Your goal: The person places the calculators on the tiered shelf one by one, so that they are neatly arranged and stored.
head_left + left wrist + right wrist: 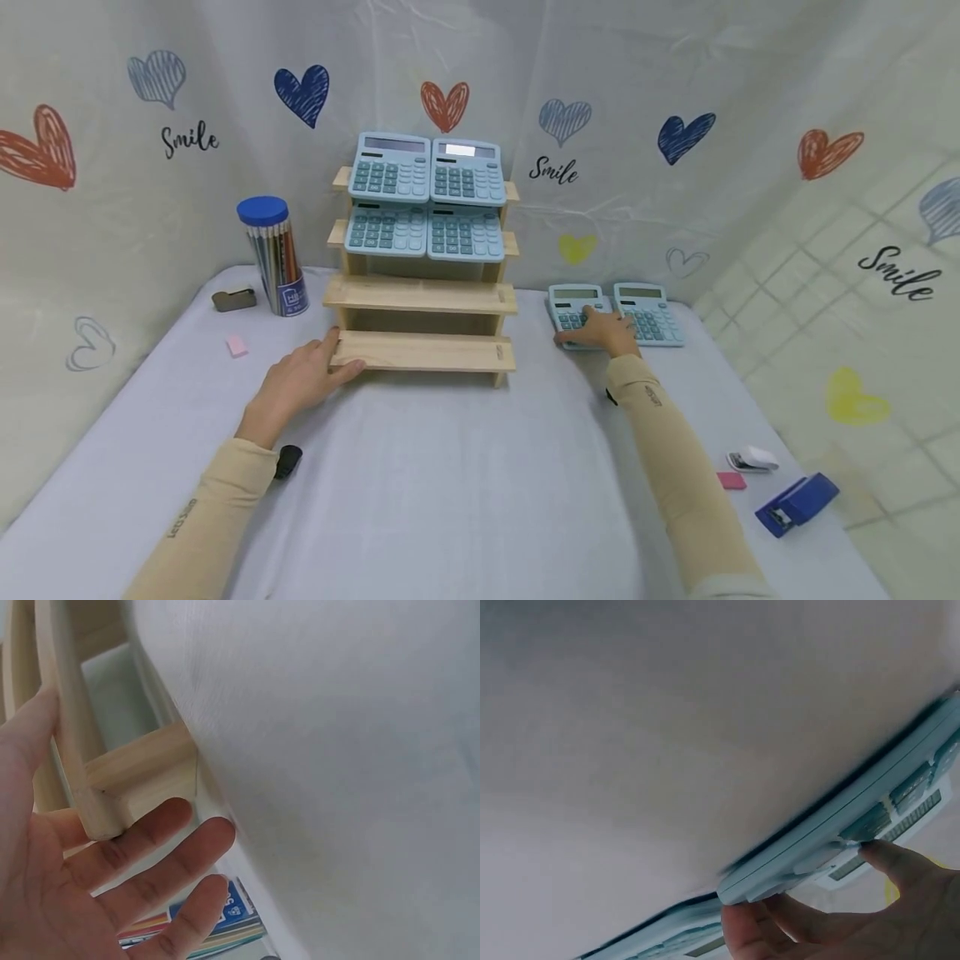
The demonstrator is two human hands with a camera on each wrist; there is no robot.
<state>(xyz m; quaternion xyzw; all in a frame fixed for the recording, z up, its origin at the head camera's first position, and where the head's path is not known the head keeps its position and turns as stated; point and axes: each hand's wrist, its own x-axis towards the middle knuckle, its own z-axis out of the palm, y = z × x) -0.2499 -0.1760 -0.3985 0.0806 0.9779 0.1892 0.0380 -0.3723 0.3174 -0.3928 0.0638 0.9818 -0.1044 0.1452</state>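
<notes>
My left hand [300, 375] holds the left end of the lowest board of a wooden tiered rack [423, 351]. In the left wrist view, the thumb and index finger lie on either side of the board's corner [97, 814], while the other fingers stretch out past it. My right hand [603, 332] grips a light blue calculator [576, 293] to the right of the rack. In the right wrist view, one fingertip is on the calculator's [817, 832] keyed face and others are at its edge. A second calculator [656, 321] lies just right of it.
Several calculators [390, 171] lean on the rack's upper two tiers. At left are a pencil tub [273, 258], a brown tape dispenser [234, 299] and a pink eraser [236, 346]. Front right hold a white stapler [752, 459], a pink block [731, 480] and a blue stapler [797, 504].
</notes>
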